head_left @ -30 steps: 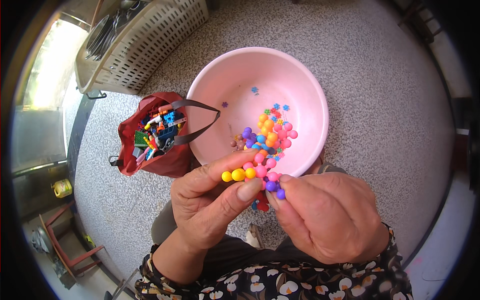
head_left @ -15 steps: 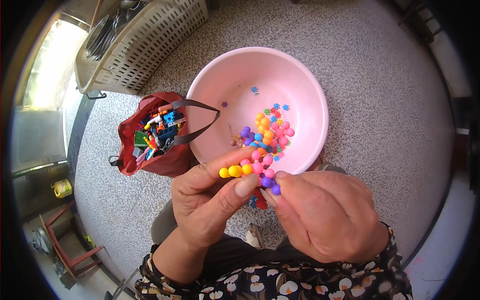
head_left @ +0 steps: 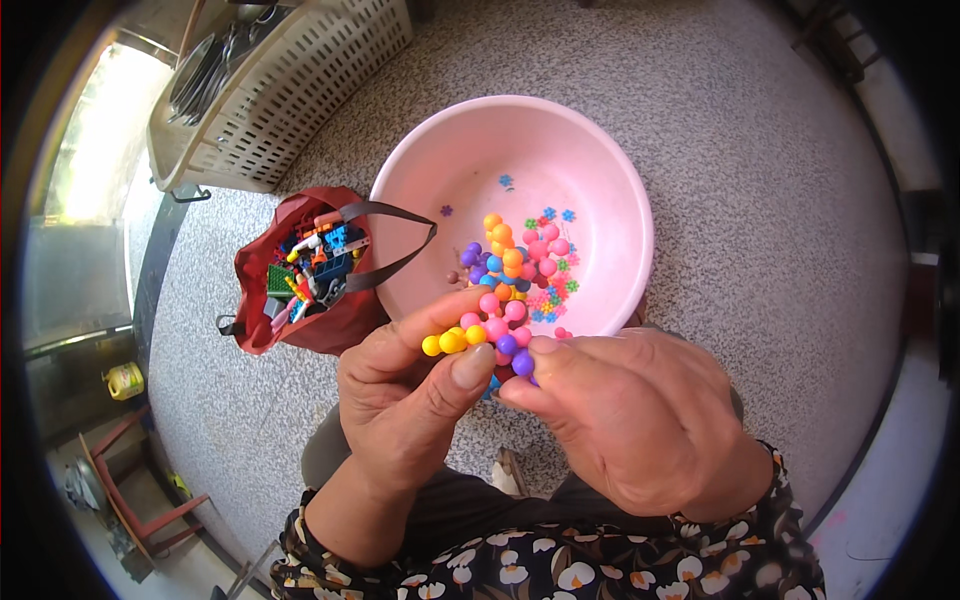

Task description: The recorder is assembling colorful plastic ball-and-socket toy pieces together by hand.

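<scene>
fingers [head_left: 470, 365] of the left hand [head_left: 405, 410] pinch a small chain of snap-together beads [head_left: 485, 335], yellow at its free end, then pink and purple, while the right hand [head_left: 630, 420] closes thumb and forefinger on the purple bead at the other end. both hands are clenched on the chain, which hangs in the air just above the near rim of the pink basin [head_left: 610, 160], over the person's lap.

the beads look like hard, smooth plastic, very light, and probably slippery on their round faces; the joints between them seem likely to pop apart if bent or pulled, so a hold close to the joint being worked, with fingertips on one bead to each side, looks soundest. a hold at the far ends would let the chain flex.

more loose beads [head_left: 520, 255] and tiny flower-shaped pieces lie heaped in the basin's bottom. left of the basin sits a red bag [head_left: 275, 310] with dark straps, open, full of mixed plastic bricks. beyond it stands a pale slatted basket [head_left: 300, 90]. all rest on a speckled grey floor [head_left: 760, 200].
</scene>
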`<state>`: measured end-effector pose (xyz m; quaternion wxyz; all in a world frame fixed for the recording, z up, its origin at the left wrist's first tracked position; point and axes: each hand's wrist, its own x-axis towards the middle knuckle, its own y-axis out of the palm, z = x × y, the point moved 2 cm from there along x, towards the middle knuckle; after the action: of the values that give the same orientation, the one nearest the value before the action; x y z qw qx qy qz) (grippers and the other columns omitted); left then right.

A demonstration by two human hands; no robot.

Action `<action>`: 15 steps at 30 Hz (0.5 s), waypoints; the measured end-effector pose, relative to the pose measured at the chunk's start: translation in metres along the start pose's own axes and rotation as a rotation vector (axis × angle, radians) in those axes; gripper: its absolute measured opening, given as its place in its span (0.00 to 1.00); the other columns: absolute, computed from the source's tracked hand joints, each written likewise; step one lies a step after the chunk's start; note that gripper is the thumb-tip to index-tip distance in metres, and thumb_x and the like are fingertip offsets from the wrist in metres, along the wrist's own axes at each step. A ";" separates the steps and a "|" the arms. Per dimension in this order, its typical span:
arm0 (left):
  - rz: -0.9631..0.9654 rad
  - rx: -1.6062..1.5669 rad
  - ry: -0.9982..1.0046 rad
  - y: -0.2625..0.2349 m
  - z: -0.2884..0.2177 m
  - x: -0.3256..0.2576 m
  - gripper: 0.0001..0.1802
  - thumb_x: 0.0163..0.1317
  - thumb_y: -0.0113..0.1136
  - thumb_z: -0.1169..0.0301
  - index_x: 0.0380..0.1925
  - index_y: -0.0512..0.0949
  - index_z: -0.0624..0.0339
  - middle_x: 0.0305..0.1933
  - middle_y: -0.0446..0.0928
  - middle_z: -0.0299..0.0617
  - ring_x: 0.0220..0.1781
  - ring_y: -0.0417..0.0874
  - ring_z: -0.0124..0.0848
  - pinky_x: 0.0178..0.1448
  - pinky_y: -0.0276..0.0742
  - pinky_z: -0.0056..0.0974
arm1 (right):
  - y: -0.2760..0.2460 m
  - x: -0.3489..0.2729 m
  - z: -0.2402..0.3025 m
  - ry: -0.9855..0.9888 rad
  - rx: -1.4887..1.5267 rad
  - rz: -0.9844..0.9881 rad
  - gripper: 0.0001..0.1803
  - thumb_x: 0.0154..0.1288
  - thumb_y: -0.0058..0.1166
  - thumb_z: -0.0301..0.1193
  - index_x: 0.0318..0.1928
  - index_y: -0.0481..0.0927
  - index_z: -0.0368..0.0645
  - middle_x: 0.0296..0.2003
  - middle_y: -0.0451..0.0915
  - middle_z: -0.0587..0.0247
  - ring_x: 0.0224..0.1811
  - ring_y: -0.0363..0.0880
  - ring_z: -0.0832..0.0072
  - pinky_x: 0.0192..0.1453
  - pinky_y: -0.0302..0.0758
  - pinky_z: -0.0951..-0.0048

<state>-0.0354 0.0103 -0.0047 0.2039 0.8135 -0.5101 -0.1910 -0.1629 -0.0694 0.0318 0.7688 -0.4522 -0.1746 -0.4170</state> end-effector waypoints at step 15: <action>0.023 0.052 0.007 -0.001 -0.007 0.005 0.21 0.55 0.57 0.76 0.50 0.68 0.72 0.45 0.75 0.51 0.47 0.77 0.32 0.53 0.71 0.35 | -0.007 0.006 -0.003 0.015 0.152 0.053 0.15 0.51 0.62 0.32 0.35 0.74 0.35 0.26 0.78 0.56 0.23 0.78 0.72 0.25 0.74 0.78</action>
<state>-0.0294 0.0073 0.0001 0.1867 0.8133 -0.5234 -0.1724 -0.1650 -0.0766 0.0378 0.8130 -0.3940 -0.1878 -0.3854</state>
